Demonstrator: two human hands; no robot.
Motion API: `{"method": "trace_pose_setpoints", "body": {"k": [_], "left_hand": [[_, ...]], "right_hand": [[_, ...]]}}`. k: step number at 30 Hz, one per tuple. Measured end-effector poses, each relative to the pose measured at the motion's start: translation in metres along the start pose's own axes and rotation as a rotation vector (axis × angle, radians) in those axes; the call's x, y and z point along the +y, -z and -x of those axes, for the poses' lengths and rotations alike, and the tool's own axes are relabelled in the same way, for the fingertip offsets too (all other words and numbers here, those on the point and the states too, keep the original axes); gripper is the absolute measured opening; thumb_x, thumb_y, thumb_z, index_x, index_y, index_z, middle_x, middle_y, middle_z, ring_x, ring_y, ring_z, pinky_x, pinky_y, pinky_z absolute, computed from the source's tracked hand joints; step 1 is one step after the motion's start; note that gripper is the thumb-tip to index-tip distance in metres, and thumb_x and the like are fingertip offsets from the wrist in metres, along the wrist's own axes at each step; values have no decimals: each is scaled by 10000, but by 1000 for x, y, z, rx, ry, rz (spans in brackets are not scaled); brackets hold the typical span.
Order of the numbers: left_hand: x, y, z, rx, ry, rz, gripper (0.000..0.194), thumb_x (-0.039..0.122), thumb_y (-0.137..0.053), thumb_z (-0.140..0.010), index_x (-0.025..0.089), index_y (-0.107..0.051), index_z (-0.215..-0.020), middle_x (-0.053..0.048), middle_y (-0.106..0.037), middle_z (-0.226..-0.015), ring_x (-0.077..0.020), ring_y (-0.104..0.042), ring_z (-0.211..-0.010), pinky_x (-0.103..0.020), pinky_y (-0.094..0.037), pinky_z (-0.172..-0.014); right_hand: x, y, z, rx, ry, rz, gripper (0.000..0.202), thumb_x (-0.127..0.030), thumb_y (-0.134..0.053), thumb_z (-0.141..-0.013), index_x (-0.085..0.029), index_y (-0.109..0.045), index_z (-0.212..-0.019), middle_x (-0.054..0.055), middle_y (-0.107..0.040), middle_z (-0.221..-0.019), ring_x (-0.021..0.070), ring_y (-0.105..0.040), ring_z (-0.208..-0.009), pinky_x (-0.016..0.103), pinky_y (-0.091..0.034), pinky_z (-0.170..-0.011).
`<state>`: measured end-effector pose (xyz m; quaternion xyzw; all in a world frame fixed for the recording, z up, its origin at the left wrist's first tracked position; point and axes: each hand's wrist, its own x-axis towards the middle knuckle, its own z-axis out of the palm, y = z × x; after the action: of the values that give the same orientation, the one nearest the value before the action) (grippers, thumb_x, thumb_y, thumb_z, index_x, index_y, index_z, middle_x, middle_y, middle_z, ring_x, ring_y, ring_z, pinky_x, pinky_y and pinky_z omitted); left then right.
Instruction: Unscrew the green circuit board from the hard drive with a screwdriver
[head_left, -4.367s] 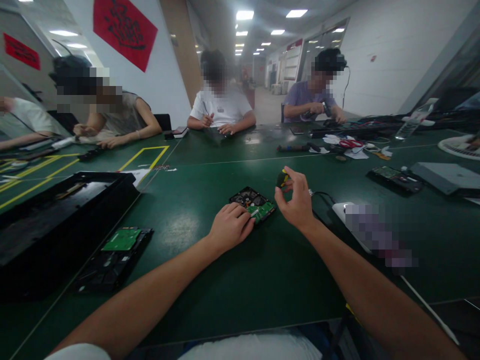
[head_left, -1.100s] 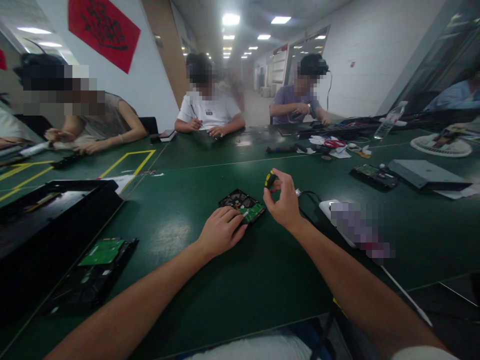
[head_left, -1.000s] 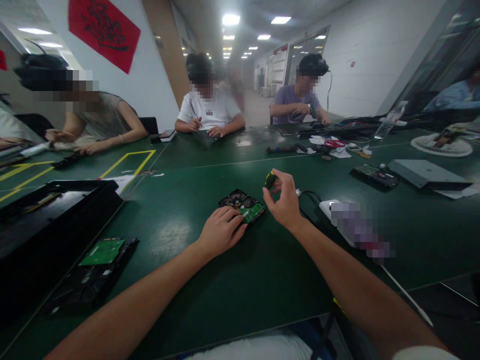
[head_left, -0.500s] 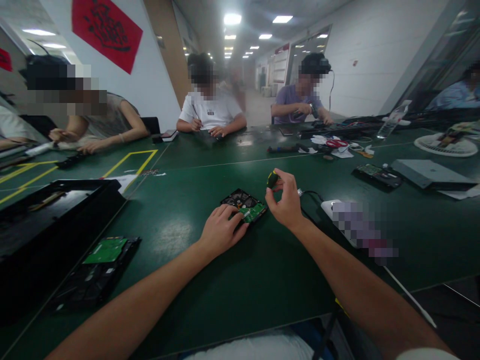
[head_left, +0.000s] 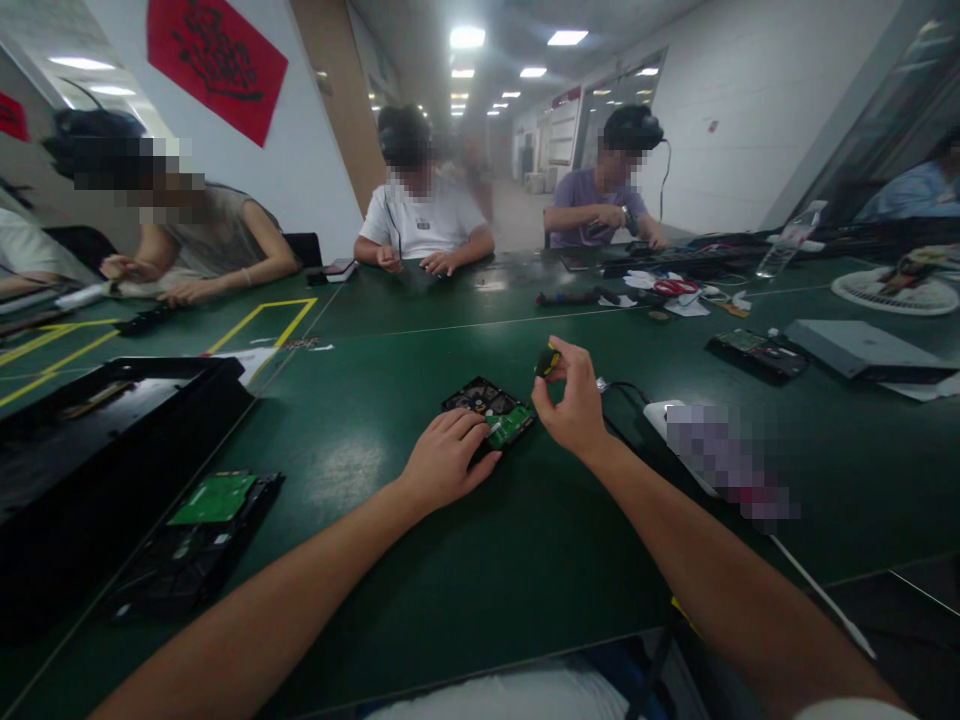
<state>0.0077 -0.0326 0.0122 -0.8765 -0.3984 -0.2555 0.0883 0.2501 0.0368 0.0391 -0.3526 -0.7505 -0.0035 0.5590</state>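
A hard drive [head_left: 512, 424] with a green circuit board lies on the table in front of me. My left hand [head_left: 448, 450] grips its near left side, fingers over the top and thumb along the near edge. Just to the right, my right hand [head_left: 574, 400] pinches the black-and-yellow handle of a screwdriver [head_left: 548, 359] between thumb and fingertips, above the drive's right corner. The shaft cannot be made out. A second hard drive [head_left: 214, 500], also with a green board, rests by my left forearm.
A large black casing [head_left: 135, 400] stands at the left. On the right are a white power strip [head_left: 660, 412] with a cable, another drive [head_left: 757, 355] and a silver box [head_left: 862, 350]. A plastic bottle [head_left: 791, 240] stands farther back. Several people sit across the green table [head_left: 420, 350].
The screwdriver handle looks slightly turned in my right fingers. My left fingers have shifted a little on the drive. Across the table, the person in white has lowered a hand.
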Motion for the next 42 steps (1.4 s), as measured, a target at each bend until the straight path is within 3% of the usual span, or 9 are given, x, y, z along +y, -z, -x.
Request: {"method": "trace_pose_setpoints", "body": {"k": [6, 14, 23, 36, 42], "left_hand": [[2, 1, 0, 17, -27, 6, 297, 411, -602, -1007, 196, -688, -1193, -129, -721, -1239, -314, -651, -1195, -498, -538, -1021], [3, 4, -1, 27, -20, -17, 246, 380, -576, -1023, 197, -709, -1121, -115, -731, -1131, -291, -666, -1117, -470, -546, -980], [3, 3, 0, 41, 47, -73, 254, 381, -562, -1025, 201, -741, -1037, -121, -692, -1064, -274, -635, -1003, -462, -558, -887], [0, 0, 1, -7, 12, 3, 250, 388, -582, -1016, 188, -671, -1136, -129, -706, -1199, -304, -636, -1175, -492, -545, -1022], [0, 0, 0, -23, -10, 3, 280, 387, -573, -1017, 188, -661, -1193, -139, -695, -1250, -314, -620, -1225, -505, -531, -1057]], "right_hand": [[-3, 3, -2, 9, -14, 39, 617, -226, -637, -929, -292, -407, -1498, 120, -547, -1301, 218, -618, -900, 420, -639, -733], [-5, 3, -2, -9, 1, 14, 637, -189, -593, -935, -297, -391, -1530, 124, -532, -1352, 228, -627, -996, 422, -644, -805], [-5, 3, -3, 4, -21, 44, 621, -270, -653, -939, -302, -407, -1509, 113, -553, -1285, 216, -613, -892, 425, -642, -725], [-4, 1, 0, -22, -20, -12, 670, -186, -582, -934, -283, -368, -1561, 136, -521, -1355, 264, -621, -1084, 476, -646, -878], [-4, 2, -1, 5, -15, 36, 632, -249, -632, -948, -301, -395, -1532, 117, -550, -1286, 219, -615, -886, 443, -638, -762]]}}
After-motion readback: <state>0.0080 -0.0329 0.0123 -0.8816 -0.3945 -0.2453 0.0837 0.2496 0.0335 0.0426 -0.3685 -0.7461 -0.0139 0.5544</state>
